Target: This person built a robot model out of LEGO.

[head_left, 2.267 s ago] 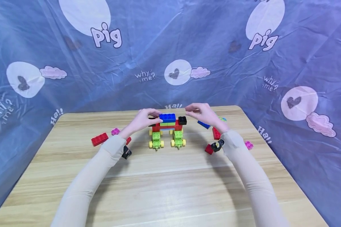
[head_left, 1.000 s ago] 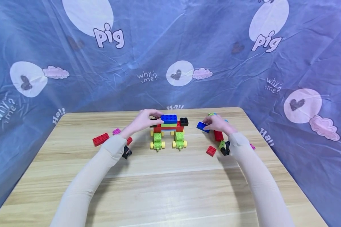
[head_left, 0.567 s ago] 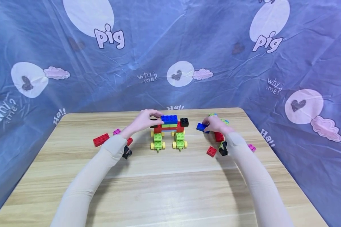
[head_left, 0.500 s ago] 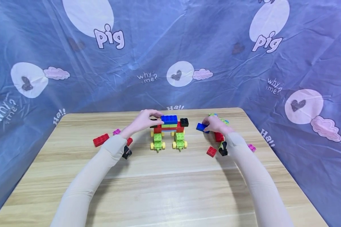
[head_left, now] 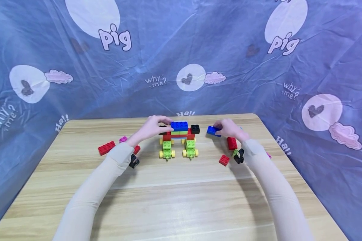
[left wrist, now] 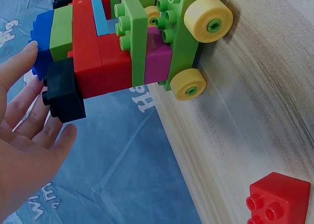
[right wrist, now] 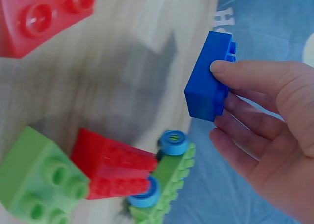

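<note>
Wooden table, blue cloth behind. Head view: pinches top blue brick of wheeled build with left hand; holds second blue brick above table with right hand. Left wrist: curves fingers beside black brick. Right wrist: grips second blue brick between thumb and fingers.

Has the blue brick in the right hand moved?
Yes. In the head view, the blue brick shifted up, farther from the small red brick.

A multicoloured wheeled model stands upright, topped by a studded blue block. Right of the model, a loose blue brick is held in the air.
</note>
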A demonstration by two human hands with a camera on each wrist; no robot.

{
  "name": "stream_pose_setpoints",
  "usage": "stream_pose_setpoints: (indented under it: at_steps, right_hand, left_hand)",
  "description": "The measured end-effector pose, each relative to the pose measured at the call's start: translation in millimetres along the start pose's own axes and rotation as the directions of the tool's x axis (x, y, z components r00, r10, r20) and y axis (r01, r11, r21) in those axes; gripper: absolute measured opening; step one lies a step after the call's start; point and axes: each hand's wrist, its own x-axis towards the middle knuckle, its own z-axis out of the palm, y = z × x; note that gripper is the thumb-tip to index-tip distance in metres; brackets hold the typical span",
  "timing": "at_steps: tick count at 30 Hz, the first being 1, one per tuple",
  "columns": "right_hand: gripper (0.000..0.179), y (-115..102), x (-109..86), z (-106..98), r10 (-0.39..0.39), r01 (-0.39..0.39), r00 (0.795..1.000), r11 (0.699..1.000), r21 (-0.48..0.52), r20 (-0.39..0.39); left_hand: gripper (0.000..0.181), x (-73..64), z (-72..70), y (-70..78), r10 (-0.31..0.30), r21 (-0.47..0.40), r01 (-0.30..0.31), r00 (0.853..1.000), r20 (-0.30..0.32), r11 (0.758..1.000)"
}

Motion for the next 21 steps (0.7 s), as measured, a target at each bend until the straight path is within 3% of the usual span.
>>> stream_pose_setpoints:
  at_steps: [3, 10, 21]
  right_hand:
    - [0.032, -5, -0.2, -8, -0.009, 0.009, 1.000, 1.000, -0.002, -0.007]
    - [0.033, -18, -1.5, -27, -0.014, 0.013, 0.999, 1.000, -0.010, -0.041]
    - [0.032, -49, -1.9, -51, -0.107, 0.102, 0.991, 0.993, -0.061, -0.086]
  left_hand:
    - [0.040, -0.3, -1.3, 0.8, -0.013, 0.003, 0.013, 1.000, 0.008, 1.000]
    - [0.039, -0.9, 0.9, -0.2, 0.023, 0.005, -0.023, 1.000, -0.013, 1.000]
    - [0.039, -0.9, -0.3, 0.2, -0.008, -0.009, 0.008, 1.000, 0.000, 1.000]
